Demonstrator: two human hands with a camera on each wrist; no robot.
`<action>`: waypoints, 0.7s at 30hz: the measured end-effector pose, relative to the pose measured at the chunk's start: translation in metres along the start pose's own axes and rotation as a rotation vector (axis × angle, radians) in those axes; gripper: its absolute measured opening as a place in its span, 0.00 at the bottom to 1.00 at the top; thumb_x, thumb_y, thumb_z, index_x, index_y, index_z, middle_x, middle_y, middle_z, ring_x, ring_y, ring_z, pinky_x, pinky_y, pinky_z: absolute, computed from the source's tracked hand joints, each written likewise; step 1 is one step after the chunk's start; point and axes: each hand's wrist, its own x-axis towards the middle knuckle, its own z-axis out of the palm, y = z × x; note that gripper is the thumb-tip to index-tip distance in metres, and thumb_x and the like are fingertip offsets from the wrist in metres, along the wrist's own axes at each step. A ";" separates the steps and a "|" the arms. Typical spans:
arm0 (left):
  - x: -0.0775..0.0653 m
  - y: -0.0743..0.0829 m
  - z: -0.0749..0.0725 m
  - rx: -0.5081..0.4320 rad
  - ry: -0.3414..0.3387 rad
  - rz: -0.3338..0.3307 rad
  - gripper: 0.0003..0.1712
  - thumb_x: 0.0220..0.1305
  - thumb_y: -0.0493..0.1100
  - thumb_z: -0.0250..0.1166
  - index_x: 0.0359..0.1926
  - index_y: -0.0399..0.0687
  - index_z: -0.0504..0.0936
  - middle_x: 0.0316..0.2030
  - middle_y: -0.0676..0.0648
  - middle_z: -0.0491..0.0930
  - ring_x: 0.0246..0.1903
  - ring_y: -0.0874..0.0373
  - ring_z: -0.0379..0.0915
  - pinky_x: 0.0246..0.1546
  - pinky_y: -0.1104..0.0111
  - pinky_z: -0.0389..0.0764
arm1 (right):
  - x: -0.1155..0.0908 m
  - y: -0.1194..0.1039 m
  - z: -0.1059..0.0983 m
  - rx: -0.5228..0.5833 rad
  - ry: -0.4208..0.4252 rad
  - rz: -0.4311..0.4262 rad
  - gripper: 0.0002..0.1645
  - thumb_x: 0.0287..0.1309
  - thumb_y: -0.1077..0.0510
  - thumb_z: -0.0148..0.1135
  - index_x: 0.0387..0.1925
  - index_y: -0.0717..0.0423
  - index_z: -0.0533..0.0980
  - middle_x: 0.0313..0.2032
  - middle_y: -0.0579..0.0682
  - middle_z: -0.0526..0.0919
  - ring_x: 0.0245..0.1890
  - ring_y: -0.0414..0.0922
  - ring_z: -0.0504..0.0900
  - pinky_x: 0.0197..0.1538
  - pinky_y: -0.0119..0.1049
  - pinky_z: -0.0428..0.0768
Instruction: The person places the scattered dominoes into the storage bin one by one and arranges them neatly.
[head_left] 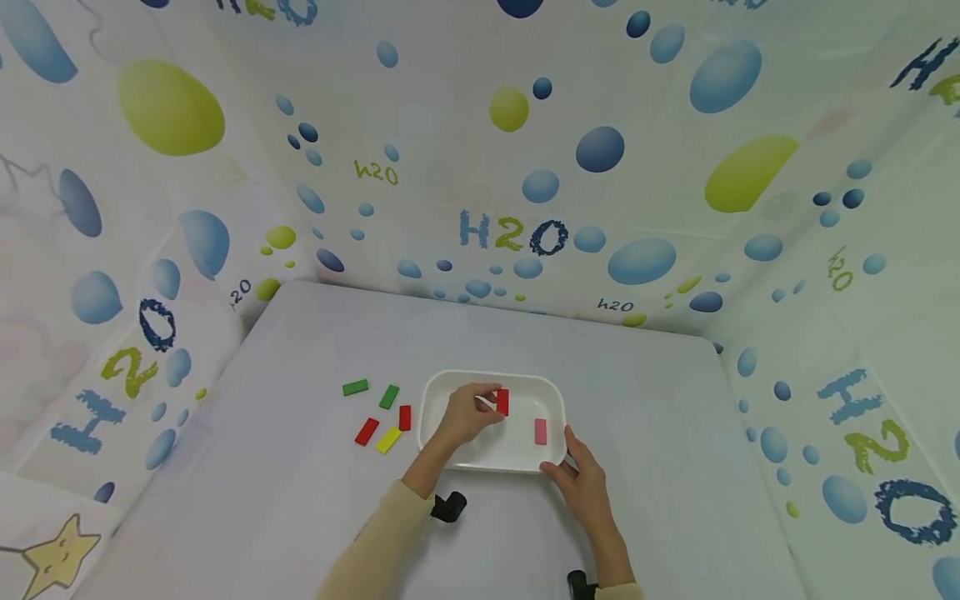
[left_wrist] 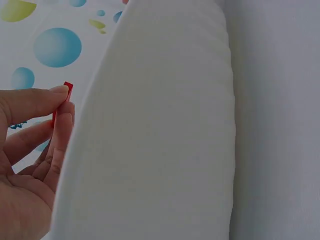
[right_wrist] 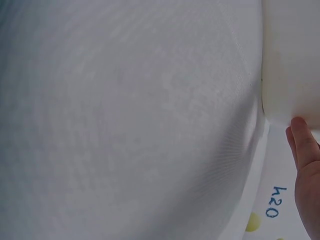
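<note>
My left hand is over the white tray, pinching a red block between thumb and fingers. The left wrist view shows that thin red block edge-on at the fingertips. Inside the tray, towards its right end, lies a pinkish-red block. My right hand grips the tray's near right corner, thumb on the front side and fingers along the right side. In the right wrist view, only part of the right hand shows against the tray wall.
Left of the tray, loose blocks lie on the white table: two green blocks, two red blocks and a yellow block. A patterned curtain rises behind the table and on both sides.
</note>
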 end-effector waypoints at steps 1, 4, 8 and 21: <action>0.001 0.000 0.004 0.002 -0.004 0.002 0.29 0.53 0.33 0.72 0.58 0.38 0.79 0.40 0.41 0.81 0.32 0.58 0.77 0.29 0.73 0.77 | 0.000 0.000 0.000 0.004 0.000 0.004 0.49 0.51 0.59 0.72 0.71 0.64 0.59 0.65 0.66 0.68 0.64 0.62 0.71 0.54 0.39 0.77; 0.005 -0.002 0.014 0.025 -0.027 -0.006 0.29 0.53 0.32 0.72 0.58 0.37 0.79 0.40 0.41 0.81 0.32 0.58 0.76 0.29 0.74 0.75 | 0.000 -0.001 0.000 0.007 0.002 0.011 0.50 0.50 0.58 0.72 0.72 0.63 0.59 0.65 0.65 0.69 0.65 0.62 0.71 0.54 0.39 0.77; 0.006 -0.006 0.028 0.074 -0.056 0.003 0.28 0.53 0.31 0.71 0.57 0.34 0.79 0.39 0.40 0.81 0.33 0.57 0.76 0.30 0.73 0.76 | -0.001 -0.001 0.000 0.018 0.001 0.003 0.50 0.50 0.59 0.72 0.71 0.64 0.59 0.65 0.66 0.69 0.64 0.63 0.71 0.54 0.40 0.77; 0.010 -0.008 0.055 0.193 -0.077 0.000 0.27 0.49 0.28 0.69 0.54 0.35 0.81 0.31 0.44 0.80 0.29 0.59 0.69 0.31 0.72 0.74 | -0.001 0.000 0.000 0.041 0.006 -0.023 0.49 0.50 0.60 0.72 0.71 0.66 0.59 0.65 0.67 0.69 0.64 0.63 0.71 0.53 0.38 0.78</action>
